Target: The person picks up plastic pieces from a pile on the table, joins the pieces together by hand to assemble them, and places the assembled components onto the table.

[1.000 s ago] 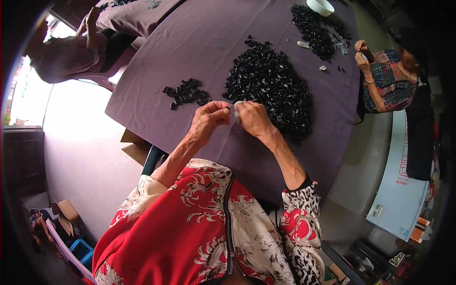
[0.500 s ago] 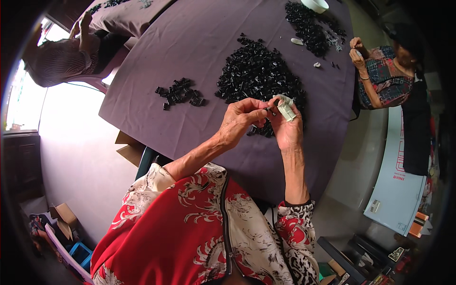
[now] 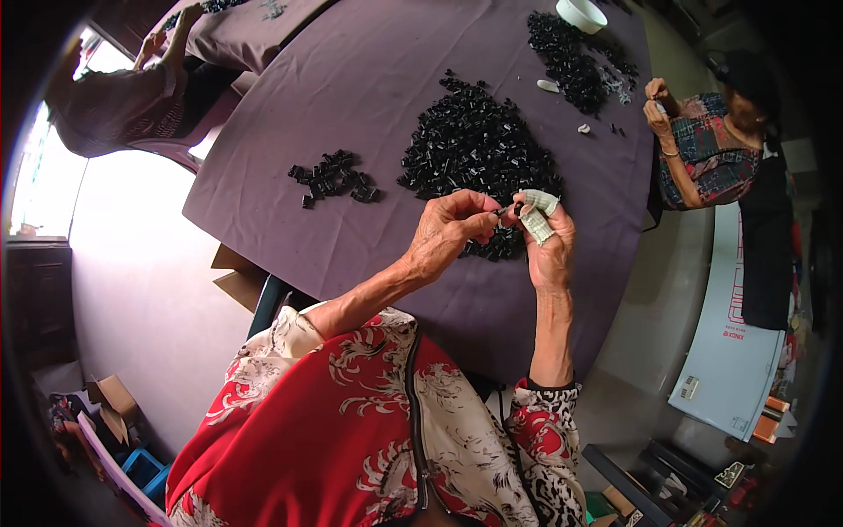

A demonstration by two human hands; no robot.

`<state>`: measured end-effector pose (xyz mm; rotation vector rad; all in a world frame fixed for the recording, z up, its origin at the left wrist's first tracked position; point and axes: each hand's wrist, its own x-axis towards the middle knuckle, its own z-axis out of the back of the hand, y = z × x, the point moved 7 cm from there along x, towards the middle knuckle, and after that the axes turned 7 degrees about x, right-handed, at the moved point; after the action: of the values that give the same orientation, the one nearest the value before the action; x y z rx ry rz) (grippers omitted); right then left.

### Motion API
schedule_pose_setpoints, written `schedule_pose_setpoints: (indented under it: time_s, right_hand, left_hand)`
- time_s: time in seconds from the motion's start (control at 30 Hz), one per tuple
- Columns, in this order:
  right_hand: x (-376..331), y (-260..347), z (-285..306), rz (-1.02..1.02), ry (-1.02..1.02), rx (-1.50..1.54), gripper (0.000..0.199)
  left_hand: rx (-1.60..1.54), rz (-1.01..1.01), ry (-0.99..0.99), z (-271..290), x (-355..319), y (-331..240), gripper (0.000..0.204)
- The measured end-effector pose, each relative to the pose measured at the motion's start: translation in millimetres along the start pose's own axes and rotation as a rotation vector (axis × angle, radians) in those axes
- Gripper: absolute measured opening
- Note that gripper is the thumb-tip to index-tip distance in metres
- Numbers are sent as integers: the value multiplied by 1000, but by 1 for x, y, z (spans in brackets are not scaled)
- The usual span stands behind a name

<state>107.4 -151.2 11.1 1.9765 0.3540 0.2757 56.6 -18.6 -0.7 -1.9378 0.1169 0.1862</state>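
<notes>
My left hand [image 3: 446, 235] is closed in a pinch on a small dark part [image 3: 499, 213], its fingertips close to those of my right hand. My right hand [image 3: 551, 255] wears pale wrappings [image 3: 536, 225] on its thumb and forefinger. Between those wrapped tips it grips a small black piece [image 3: 518, 209]. Both hands are raised over the near edge of a large heap of small black pieces [image 3: 474, 145]. To the left lies a smaller cluster of similar black pieces [image 3: 332, 178].
A purple cloth [image 3: 263, 132] covers the table. Farther right are another black heap [image 3: 566, 66], a white bowl [image 3: 581, 15], a whitish finger cover [image 3: 548, 85] and grey bits [image 3: 619, 85]. One person [image 3: 711, 149] sits at the right, another [image 3: 123, 101] at the far left.
My right hand has shifted slightly right and down, turning its wrapped fingers. A black piece now shows between them. My left hand has moved slightly right, still pinching.
</notes>
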Motion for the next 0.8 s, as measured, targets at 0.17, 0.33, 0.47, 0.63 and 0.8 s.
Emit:
schedule_pose_setpoints:
  time_s: [0.17,0.33,0.47,0.63,0.8]
  right_hand:
    - [-1,12,-7,-11,17,-122,14]
    - [0,23,-11,31,68,-319,18]
    - [2,36,-26,136,172,-511,21]
    - [2,45,-30,222,208,-698,23]
    - [4,46,-33,276,211,-760,20]
  left_hand:
    - [39,23,7,0,0,3,15]
    - [55,3,23,-3,1,0,15]
    - [95,9,19,-3,1,-2,15]
    - [103,7,11,0,2,-1,15]
    - [125,-3,16,-3,2,-4,15]
